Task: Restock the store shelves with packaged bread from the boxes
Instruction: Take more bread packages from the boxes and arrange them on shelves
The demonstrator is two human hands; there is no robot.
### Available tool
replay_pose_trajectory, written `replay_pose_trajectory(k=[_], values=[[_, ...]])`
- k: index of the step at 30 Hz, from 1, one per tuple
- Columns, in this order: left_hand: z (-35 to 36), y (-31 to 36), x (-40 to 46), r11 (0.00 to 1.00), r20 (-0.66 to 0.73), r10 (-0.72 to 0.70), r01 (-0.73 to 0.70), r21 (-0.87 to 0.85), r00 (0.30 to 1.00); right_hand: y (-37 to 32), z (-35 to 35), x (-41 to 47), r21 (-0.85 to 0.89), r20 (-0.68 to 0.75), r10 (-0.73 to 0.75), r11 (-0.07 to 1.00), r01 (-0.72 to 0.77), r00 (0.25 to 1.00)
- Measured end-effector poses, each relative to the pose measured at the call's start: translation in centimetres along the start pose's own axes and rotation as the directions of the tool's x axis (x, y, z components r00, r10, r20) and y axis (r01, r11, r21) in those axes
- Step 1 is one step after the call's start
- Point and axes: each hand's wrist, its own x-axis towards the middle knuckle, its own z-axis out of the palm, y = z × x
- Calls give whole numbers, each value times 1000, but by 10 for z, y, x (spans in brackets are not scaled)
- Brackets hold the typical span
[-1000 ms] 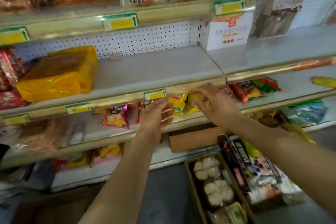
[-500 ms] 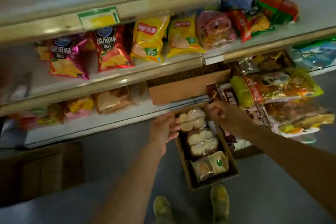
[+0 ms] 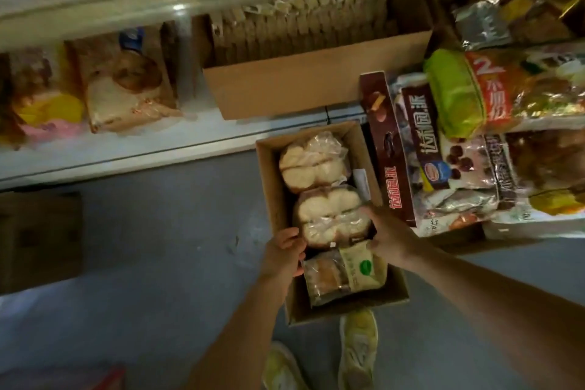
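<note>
Down on the grey floor, an open cardboard box (image 3: 272,187) is sitting just near of the bottom shelf (image 3: 133,149), holding three packaged breads in a row. Both hands are reaching into it at the middle bread pack (image 3: 329,215): the left hand (image 3: 283,255) is curling its fingers at the pack's left near corner, and the right hand (image 3: 391,236) is gripping its right edge. Sliced bread bags (image 3: 126,89) are lying on the shelf at far left.

three bread packs (image 3: 329,220), two cardboard boxes (image 3: 272,187).
</note>
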Motion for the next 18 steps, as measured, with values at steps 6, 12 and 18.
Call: replay_pose_trajectory(k=[6, 12, 18], values=[[36, -42, 90, 917, -25, 269, -248, 311, 963, 33, 48, 63, 76, -129, -15, 997, 25, 992], [46, -56, 129, 783, -164, 471, -325, 531, 867, 53, 75, 92, 164, -233, -22, 985, 61, 972], [39, -47, 112, 832, -253, 461, -315, 457, 851, 35, 59, 78, 101, -343, -129, 980, 174, 930]])
